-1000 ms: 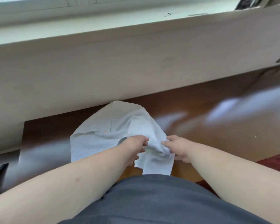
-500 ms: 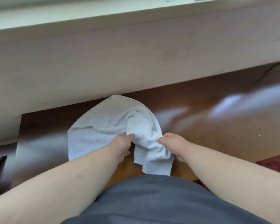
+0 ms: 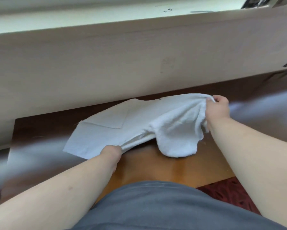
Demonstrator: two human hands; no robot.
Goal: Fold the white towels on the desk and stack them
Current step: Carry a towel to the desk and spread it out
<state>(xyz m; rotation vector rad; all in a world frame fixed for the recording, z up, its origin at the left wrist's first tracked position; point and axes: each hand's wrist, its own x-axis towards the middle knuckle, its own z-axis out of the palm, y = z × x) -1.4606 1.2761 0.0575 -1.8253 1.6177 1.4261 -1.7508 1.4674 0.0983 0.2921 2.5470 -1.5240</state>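
Note:
One white towel (image 3: 122, 128) lies partly spread on the brown wooden desk (image 3: 147, 170), its left half flat and its right half lifted and sagging. My left hand (image 3: 111, 151) grips the towel's near edge at the centre. My right hand (image 3: 218, 107) pinches a far corner and holds it up to the right, above the desk. A fold of cloth hangs down between the two hands and touches the desk.
A pale wall panel (image 3: 139, 63) rises directly behind the desk, under a light sill (image 3: 89, 19). Glare covers the desk's left part (image 3: 31, 151) and right part (image 3: 263, 113). Dark red carpet (image 3: 227, 193) shows beyond the near right edge. My grey shirt (image 3: 156, 208) fills the bottom.
My hands, close together on the bunched towel before, have pulled apart. The right hand moved up and right with a corner, and the towel has stretched out wider.

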